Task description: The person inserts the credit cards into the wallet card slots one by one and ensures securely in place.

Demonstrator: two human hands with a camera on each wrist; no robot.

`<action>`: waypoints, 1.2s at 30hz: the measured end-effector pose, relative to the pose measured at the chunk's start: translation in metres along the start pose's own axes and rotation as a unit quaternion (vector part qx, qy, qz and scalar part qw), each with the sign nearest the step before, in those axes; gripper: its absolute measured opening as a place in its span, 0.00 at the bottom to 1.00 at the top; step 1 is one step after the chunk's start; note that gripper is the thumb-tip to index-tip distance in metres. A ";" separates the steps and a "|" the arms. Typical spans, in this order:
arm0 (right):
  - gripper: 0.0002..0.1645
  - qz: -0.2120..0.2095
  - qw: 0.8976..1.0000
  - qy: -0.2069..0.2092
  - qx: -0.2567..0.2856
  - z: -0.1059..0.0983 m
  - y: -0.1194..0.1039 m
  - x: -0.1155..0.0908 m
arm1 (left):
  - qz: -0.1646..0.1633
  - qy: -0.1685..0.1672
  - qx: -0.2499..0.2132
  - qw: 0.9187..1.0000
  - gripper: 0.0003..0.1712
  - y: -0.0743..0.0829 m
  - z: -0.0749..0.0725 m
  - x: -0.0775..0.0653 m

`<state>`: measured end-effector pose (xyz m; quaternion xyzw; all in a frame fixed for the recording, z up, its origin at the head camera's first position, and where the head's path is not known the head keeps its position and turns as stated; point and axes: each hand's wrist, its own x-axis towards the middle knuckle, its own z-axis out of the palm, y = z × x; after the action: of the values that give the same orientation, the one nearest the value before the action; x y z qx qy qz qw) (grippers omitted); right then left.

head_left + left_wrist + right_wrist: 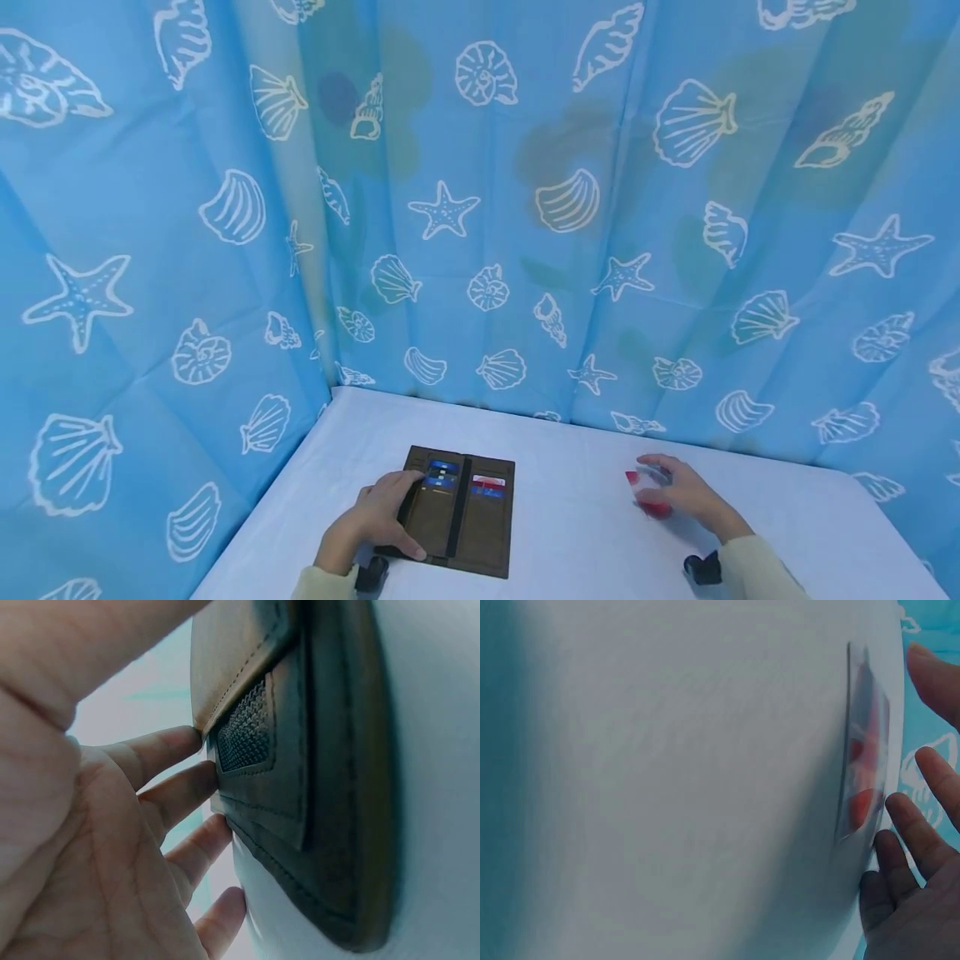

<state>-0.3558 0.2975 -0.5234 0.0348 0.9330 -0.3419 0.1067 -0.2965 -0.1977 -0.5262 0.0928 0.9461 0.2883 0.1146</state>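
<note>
A dark brown wallet [483,533] lies spread flat on the white table, with cards [441,473] in its left pockets and more cards [488,486] in the right ones. My left hand [382,510] rests along the wallet's left side, thumb near the lower edge. In the left wrist view, its extended fingertips [204,774] meet the edge of the wallet [322,787]. Farther right, my right hand [686,492] is over a red and white card [657,507], partly covering it. The right wrist view has loosely spread fingers [919,825] right beside the card [864,757].
A white cloth covers the table [570,517]. Blue curtains [465,317] printed with shells and starfish rise behind it and along the left. Dark wrist devices [702,570] sit at both sleeves.
</note>
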 end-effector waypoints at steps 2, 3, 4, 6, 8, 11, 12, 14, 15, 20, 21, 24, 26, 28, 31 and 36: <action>0.52 -0.001 1.000 -0.002 -0.010 0.000 0.004 0.001 | 0.002 -0.002 0.000 1.000 0.67 0.000 0.000 0.001; 0.51 -0.003 1.000 -0.003 -0.013 0.000 0.006 0.002 | 0.004 -0.003 0.002 1.000 0.67 0.000 0.000 0.001; 0.51 -0.006 1.000 -0.004 -0.013 0.000 0.008 0.002 | 0.004 -0.004 0.002 1.000 0.67 0.000 0.000 0.002; 0.50 -0.016 1.000 -0.005 -0.015 -0.001 0.010 0.004 | 0.004 -0.006 0.005 1.000 0.68 -0.001 0.000 0.003; 0.48 -0.023 1.000 -0.005 -0.016 -0.002 0.011 0.005 | 0.007 -0.004 0.004 1.000 0.68 -0.001 0.001 0.003; 0.49 -0.025 1.000 -0.001 -0.019 -0.003 0.013 0.006 | 0.014 0.000 0.003 1.000 0.68 -0.002 0.001 0.002; 0.49 -0.023 1.000 0.001 -0.018 -0.004 0.013 0.006 | 0.012 0.000 -0.002 1.000 0.68 -0.002 0.001 0.002; 0.49 -0.022 1.000 0.003 -0.016 -0.004 0.014 0.007 | 0.011 0.000 -0.003 1.000 0.68 -0.002 0.001 0.002; 0.48 -0.020 1.000 0.002 -0.012 -0.003 0.014 0.006 | 0.010 -0.001 -0.004 1.000 0.68 -0.002 0.001 0.003; 0.44 -0.012 1.000 -0.005 -0.015 -0.002 0.012 0.004 | 0.006 -0.007 -0.004 1.000 0.68 -0.004 0.003 0.004; 0.44 -0.012 1.000 -0.007 -0.018 -0.001 0.012 0.004 | 0.007 -0.007 -0.004 1.000 0.68 -0.004 0.003 0.004; 0.45 -0.011 1.000 -0.009 -0.026 0.000 0.010 0.005 | 0.009 -0.006 -0.002 1.000 0.68 -0.003 0.000 0.003; 0.46 -0.008 1.000 -0.011 -0.026 0.000 0.009 0.006 | 0.008 -0.006 -0.002 1.000 0.68 -0.003 0.000 0.003; 0.47 0.001 1.000 -0.011 -0.028 0.000 0.007 0.007 | 0.010 -0.005 -0.003 1.000 0.67 -0.003 0.000 0.003; 0.46 0.018 0.999 -0.018 -0.027 0.001 0.006 0.008 | 0.010 -0.005 -0.004 1.000 0.67 -0.002 0.000 0.003; 0.49 0.019 0.999 -0.031 -0.030 0.001 0.006 0.006 | 0.001 -0.006 -0.003 1.000 0.66 0.000 0.000 0.002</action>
<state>-0.3611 0.3015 -0.5294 0.0382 0.9384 -0.3123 0.1429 -0.2983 -0.1971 -0.5266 0.0954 0.9444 0.2906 0.1204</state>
